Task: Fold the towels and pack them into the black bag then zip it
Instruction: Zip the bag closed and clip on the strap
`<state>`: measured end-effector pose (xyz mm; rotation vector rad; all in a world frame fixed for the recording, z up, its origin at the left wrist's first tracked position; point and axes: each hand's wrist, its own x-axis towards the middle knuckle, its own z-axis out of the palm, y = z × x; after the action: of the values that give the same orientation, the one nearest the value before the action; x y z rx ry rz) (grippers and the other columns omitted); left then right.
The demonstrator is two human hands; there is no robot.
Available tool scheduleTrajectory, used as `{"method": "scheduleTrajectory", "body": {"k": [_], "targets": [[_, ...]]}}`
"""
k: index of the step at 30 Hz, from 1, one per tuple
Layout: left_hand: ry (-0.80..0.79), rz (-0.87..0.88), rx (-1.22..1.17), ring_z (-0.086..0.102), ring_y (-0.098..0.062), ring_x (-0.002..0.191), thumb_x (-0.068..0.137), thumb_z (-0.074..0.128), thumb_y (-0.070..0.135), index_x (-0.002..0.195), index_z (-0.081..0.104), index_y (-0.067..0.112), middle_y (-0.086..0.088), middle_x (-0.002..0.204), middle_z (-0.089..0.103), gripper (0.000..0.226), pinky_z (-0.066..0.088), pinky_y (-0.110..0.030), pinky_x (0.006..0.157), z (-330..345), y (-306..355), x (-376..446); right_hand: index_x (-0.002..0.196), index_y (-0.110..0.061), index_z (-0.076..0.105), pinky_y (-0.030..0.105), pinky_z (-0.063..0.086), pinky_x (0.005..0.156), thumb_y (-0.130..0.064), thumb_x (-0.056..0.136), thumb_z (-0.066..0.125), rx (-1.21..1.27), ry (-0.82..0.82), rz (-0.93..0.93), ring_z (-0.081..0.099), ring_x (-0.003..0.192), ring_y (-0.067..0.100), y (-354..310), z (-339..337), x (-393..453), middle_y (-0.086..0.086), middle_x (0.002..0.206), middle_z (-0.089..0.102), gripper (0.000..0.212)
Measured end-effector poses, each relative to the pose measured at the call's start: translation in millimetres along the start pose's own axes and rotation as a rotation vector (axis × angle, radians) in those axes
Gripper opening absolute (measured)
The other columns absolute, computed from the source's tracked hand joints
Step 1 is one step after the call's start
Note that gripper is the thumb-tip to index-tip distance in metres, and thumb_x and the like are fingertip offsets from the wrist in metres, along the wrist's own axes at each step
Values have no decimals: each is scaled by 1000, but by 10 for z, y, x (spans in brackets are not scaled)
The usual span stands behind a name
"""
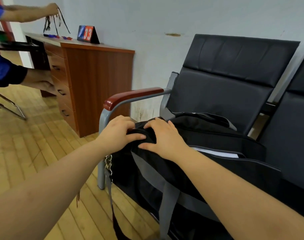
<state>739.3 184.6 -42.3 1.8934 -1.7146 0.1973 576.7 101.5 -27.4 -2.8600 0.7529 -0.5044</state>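
Wooden plank floor [44, 153] fills the left half of the view. At ten o'clock, another person's arm [26, 13] lifts a bunch of dark cords [56, 23] over a brown wooden desk [95, 84] with drawers; a small flip scoreboard [88, 34] showing 33 stands on the desktop at eleven o'clock. Centre: left hand [118, 134], fingers curled, pinches a fold of black fabric at the near-left end of the black bag [208, 134]. Just beside it, at its three o'clock, right hand [162, 138] lies on the same end, fingers bent over the bunched cloth, thumb spread flat below; it grasps the fabric too. The bag rests on the seat of a black padded chair [234, 75] with a red-brown armrest [130, 96] on a grey metal frame. The bag's top opening gapes at three o'clock of the hands, something white [220, 153] showing inside; what it is cannot be told. Grey straps [166, 205] hang down the bag's front at six o'clock.
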Motion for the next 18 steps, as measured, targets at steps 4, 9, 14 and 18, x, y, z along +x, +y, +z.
{"method": "scheduleTrajectory", "body": {"k": [4,9,14,18], "targets": [[-69,-42,-85,49,-9,80,86,58,48,81,67,16,3,83,54,34,39,-22,72,-6,34,-58,98,-25,49,48,30,106,-49,84,65,-39,-55,54,51,105,19,-20,-18,6,-8,99,51,32],[-90,-398,-463,54,-4,95,97,39,44,110,58,21,9,101,58,32,40,-22,81,-89,-195,-415,88,-23,49,34,40,85,-42,88,63,46,-52,81,53,90,19,60,60,-53,-6,91,53,24],[-194,-622,-504,64,-14,86,84,44,60,105,56,21,0,99,65,46,52,-34,81,52,-378,-848,90,-22,52,35,47,78,-43,87,64,113,-74,108,55,86,17,109,72,-29,-3,95,58,24],[-195,-675,-474,61,-10,69,88,57,49,102,54,22,0,92,66,31,50,-24,63,150,-337,-904,91,-20,53,36,48,80,-39,87,65,133,-95,117,56,87,18,82,31,-37,-1,95,59,23]]}}
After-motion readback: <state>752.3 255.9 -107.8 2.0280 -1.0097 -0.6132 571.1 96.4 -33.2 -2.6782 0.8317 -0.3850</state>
